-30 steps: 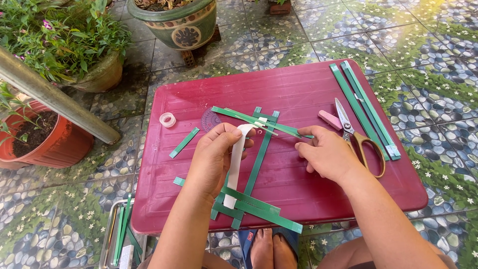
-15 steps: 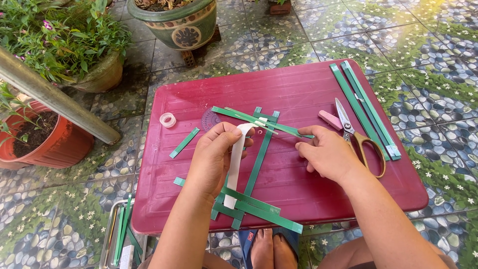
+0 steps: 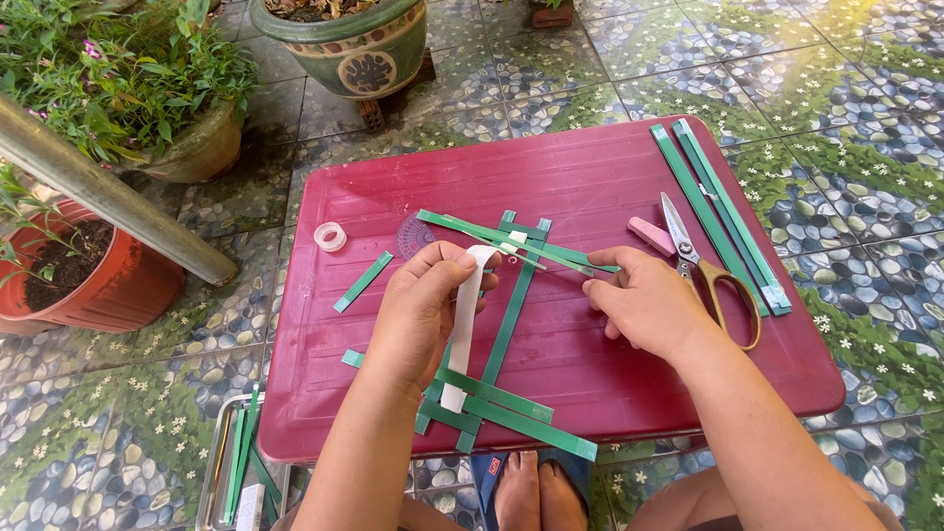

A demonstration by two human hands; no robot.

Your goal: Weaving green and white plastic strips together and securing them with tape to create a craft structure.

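The dark red table (image 3: 610, 187) fills the middle of the frame, sitting on a pebble-patterned tile floor (image 3: 865, 88). Upper left, a leafy pot plant (image 3: 128, 79) with a red pot (image 3: 88, 285) below it, and a grey pole (image 3: 108, 197) slanting between them. Top centre, a green glazed pot (image 3: 344, 44).

On to the hands, centre frame. The left hand (image 3: 418, 310) is curled, thumb and fingers pinched on the top end of a white strip (image 3: 462, 324) that runs down into the woven green strips (image 3: 511, 295). The right hand (image 3: 649, 300) sits just to the right, fingertips closed on the thin green strips that fan across the top of the weave. The hands are near each other but not touching. The weave itself lies flat on the table, running from the centre down to the lower edge, where crossed strips overhang the rim.

Right side: a bundle of long green strips (image 3: 723, 216) lies diagonally, scissors (image 3: 703, 270) with tan handles just beside it, and a small pink object (image 3: 651, 236) by the blades.

Left of centre: a short loose green strip (image 3: 362, 282), and above it a small roll of clear tape (image 3: 329, 236). Bottom left, a metal tray (image 3: 221, 462) with more strips.
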